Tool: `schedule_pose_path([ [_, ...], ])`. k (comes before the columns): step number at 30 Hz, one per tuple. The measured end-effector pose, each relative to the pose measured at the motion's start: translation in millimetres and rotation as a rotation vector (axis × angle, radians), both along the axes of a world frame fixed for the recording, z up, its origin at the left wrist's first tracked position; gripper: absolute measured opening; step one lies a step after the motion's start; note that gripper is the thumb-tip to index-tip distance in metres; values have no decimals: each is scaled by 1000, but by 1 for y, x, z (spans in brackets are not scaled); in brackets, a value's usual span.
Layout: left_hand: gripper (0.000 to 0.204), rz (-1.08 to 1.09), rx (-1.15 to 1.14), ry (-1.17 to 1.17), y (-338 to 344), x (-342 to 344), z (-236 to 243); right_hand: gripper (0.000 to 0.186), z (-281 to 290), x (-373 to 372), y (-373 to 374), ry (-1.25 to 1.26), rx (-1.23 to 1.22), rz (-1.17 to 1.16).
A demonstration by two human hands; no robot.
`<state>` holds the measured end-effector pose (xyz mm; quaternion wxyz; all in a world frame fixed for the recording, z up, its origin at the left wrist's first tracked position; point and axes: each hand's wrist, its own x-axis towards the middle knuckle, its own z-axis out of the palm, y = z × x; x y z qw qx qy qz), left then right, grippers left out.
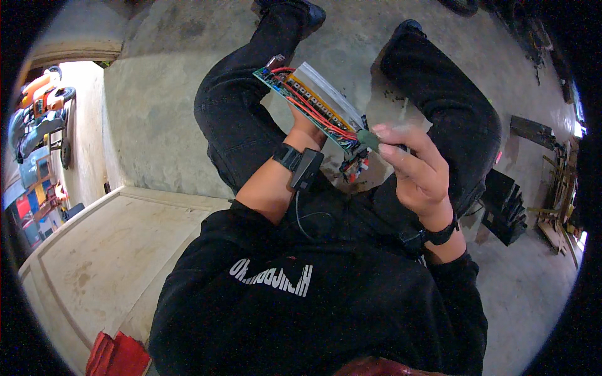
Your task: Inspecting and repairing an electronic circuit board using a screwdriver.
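A long green circuit board (313,111) with a silver heat sink (329,94), a row of small components and red wires tilts above my lap. My left hand (302,124) holds it from underneath, its fingers mostly hidden behind the board. At the board's lower right end my right hand (417,166) is closed in a pinch beside a dull green piece (368,140). Motion blur smears those fingertips and a pale streak above them, so what they grip is unclear. A bundle of coloured wires and connectors (355,164) hangs below that end.
I sit with my legs apart over a concrete floor (163,106). A worn cream panel (113,250) lies at the left, with a red cloth (117,356) near its front. Dark flat pieces (503,207) rest on the floor at right. Vehicles (47,106) show through the opening at far left.
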<state>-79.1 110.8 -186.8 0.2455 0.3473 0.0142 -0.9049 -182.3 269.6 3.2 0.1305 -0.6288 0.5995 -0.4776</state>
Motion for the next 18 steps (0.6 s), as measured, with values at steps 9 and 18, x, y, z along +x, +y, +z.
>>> schedule_pose_path([
  [9, 60, -37, -120, -90, 2, -1, 3, 37, 0, 1, 0, -13, -18, -4],
  [18, 56, -7, -135, -91, -1, 3, 3, 36, 1, 3, -2, -18, -65, 125],
])
